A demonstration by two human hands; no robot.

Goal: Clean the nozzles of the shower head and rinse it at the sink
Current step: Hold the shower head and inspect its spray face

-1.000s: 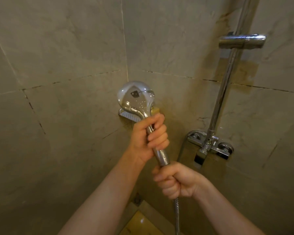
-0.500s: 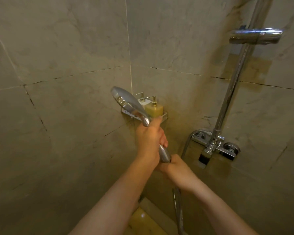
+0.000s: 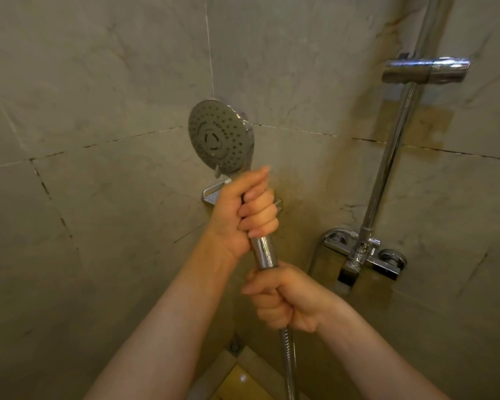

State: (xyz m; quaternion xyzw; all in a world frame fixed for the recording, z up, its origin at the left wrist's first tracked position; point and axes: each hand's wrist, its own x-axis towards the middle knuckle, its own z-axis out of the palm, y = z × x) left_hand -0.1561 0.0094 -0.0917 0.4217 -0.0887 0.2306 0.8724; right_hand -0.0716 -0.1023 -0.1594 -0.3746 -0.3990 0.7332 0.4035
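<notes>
— Shower head [image 3: 221,137], round and grey-faced with rings of dark nozzle holes on a chrome body: where do we have it?

— Up in front of the corner where the two beige marbled tile walls [image 3: 98,82] meet, held upright, its nozzle face turned toward us and slightly left. We see only the one head view.

— And our hands?

— Our left hand [image 3: 244,213] is closed tight round the upper part of the chrome handle [image 3: 264,252], just under the round face, the fingers [image 3: 260,209] curled over the front and the thumb lying along the top. Our right hand [image 3: 286,300] is a closed fist directly below, touching the bottom end of the handle where the ribbed chrome hose [image 3: 287,362] comes out. The hose drops from that fist toward the bottom edge of the view.

— What sits behind the hands?

— A small pale metal corner shelf [image 3: 212,194] on the wall, mostly hidden by our left hand; what it carries we cannot tell.

— And to the right?

— A chrome vertical riser bar [image 3: 387,168] runs up the wall, with a chrome holder bracket [image 3: 425,70] near its top. At the foot of the bar is the chrome mixer tap [image 3: 364,255] with a knob [image 3: 393,258] on its right side. Brownish-yellow staining marks the tile [image 3: 433,125] around the bar.

— Below us?

— A yellowish floor patch [image 3: 237,379] and a small dark drain [image 3: 236,346] in the corner.
</notes>
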